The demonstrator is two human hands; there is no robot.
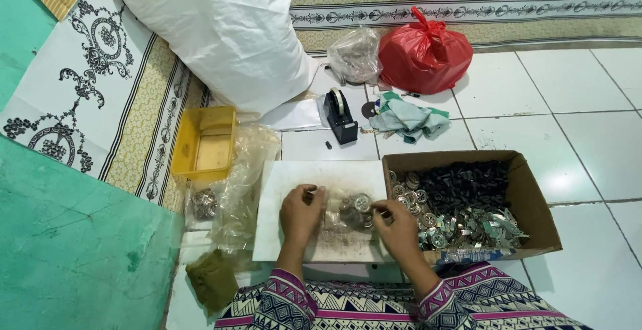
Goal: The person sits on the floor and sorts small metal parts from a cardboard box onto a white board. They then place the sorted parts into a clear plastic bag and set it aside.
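A small clear plastic bag of round metal parts [352, 208] lies on a white board [287, 176] on the floor in front of me. My left hand [301, 211] pinches the bag's left side with closed fingers. The bag's right edge is gripped by my right hand [396, 226]. Patterned sleeves cover both of my wrists. Right of the board, a cardboard box [535, 199] holds black pieces, round metal discs and flat metal bits.
A yellow plastic tray [204, 141] and crumpled clear plastic [244, 176] lie left of the board. Behind it are a black tape dispenser [340, 116], a teal cloth [409, 117], a red bag [424, 54], a clear bag [354, 54] and a big white sack [224, 32].
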